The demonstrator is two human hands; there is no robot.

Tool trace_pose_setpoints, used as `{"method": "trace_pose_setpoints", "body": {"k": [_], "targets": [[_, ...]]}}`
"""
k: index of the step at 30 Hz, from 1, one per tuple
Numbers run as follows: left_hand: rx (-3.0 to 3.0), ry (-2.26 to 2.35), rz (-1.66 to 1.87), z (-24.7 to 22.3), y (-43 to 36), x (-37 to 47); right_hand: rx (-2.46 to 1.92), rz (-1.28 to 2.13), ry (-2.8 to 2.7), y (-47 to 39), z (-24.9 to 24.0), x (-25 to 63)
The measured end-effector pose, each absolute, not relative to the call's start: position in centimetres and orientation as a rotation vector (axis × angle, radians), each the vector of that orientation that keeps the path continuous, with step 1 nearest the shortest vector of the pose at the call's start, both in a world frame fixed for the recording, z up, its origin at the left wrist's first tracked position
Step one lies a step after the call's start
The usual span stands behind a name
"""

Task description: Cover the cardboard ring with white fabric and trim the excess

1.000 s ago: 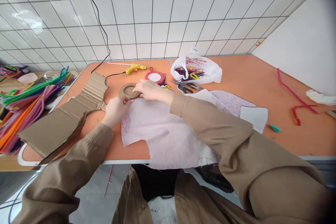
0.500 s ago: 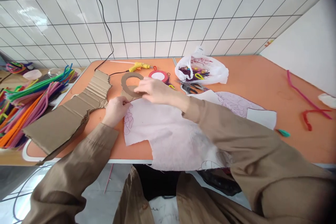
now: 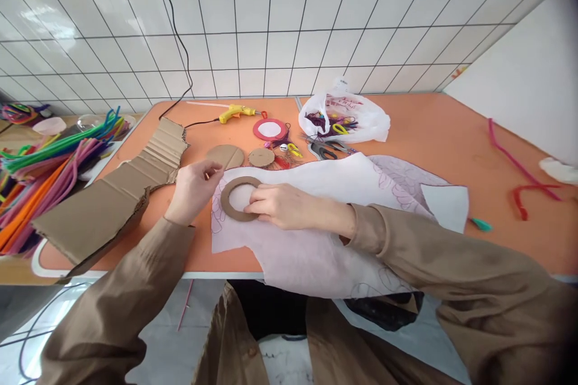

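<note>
A brown cardboard ring (image 3: pixel 229 207) lies on white fabric (image 3: pixel 307 192) with purple line drawings near its left edge. My right hand (image 3: pixel 282 206) pinches the ring's right side. Just left of the ring, above the fabric's upper left corner, is my left hand (image 3: pixel 195 186); its fingers are curled together, and whatever they hold, if anything, is too small to make out. Behind the ring lie a cardboard disc (image 3: pixel 226 157) and a smaller round cardboard piece (image 3: pixel 261 157).
Torn cardboard (image 3: pixel 108 198) and colourful pipe cleaners (image 3: pixel 45 186) are at left. Toward the wall are a yellow glue gun (image 3: pixel 235 112), a red-rimmed disc (image 3: pixel 270 129), scissors (image 3: pixel 323 150) and a white plastic bag (image 3: pixel 374 120). Red and pink pipe cleaners (image 3: pixel 519 159) lie at right.
My right hand has brought the cardboard ring toward me and onto the fabric, uncovering the round cardboard pieces. My left hand has lifted slightly from the fabric's corner.
</note>
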State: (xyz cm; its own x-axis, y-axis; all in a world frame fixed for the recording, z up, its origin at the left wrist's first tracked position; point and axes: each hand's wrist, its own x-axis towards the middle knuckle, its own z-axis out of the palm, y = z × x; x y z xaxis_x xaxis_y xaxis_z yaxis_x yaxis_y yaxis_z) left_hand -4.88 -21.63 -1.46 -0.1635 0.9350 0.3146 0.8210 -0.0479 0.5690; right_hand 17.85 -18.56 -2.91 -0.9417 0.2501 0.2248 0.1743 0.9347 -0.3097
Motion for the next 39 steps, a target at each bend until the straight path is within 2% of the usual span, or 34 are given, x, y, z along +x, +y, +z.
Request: {"method": "trace_pose_setpoints", "body": {"k": [8,11,15,22,28,39], "targets": [[2.372,1.396,0.794,-2.4,-22.6,-5.2,-0.404,0.499,-2.535,-18.3,-5.2,19.1],[2.519,1.298,0.665,-3.3,-22.4,-5.6,-0.483,0.506,-2.34,-18.5,-6.3,19.1],[2.544,1.316,0.535,-3.7,-22.5,-5.7,-0.62,0.375,-2.273,-18.5,-6.7,19.2],[2.499,1.32,0.712,-3.2,-22.9,-5.3,-0.685,0.31,-2.372,-18.5,-7.0,19.3],[2.473,1.434,0.632,-2.8,-23.1,-5.4,-0.597,0.362,-2.372,-18.4,-7.2,19.4],[2.086,1.82,0.697,-2.9,-23.0,-5.7,-0.458,0.452,-2.339,-18.5,-7.1,19.5]]}}
